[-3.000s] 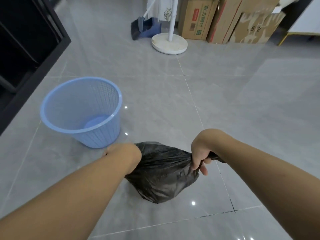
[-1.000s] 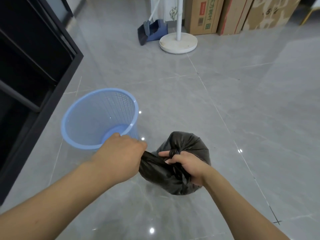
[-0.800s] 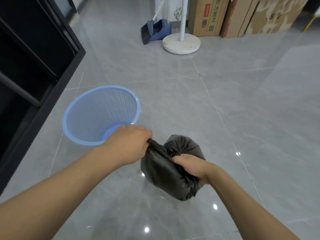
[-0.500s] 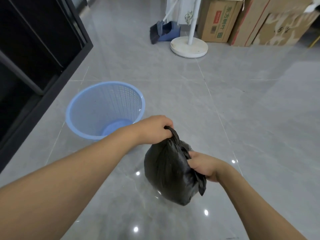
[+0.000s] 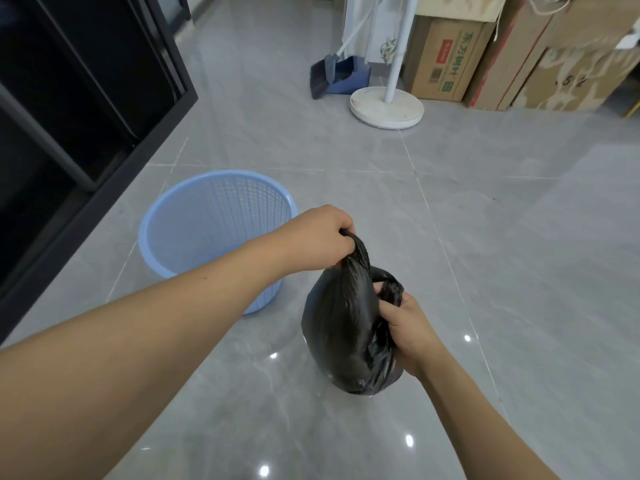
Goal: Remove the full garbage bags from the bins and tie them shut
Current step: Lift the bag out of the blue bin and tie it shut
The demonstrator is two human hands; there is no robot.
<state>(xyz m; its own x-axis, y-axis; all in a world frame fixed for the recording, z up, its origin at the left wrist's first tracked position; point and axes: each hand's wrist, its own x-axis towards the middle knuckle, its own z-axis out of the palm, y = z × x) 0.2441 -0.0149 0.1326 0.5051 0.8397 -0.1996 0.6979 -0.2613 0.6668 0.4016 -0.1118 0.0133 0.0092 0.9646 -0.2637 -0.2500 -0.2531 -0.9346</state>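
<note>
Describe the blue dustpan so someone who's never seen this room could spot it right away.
Look to the far end of the grey tiled floor, where cardboard boxes stand in a row. Just left of them is a white pole on a round white base, and the blue dustpan stands immediately left of that base. A dark-bristled broom rests in it, unlike the pale blue mesh bin nearer the camera.
</note>
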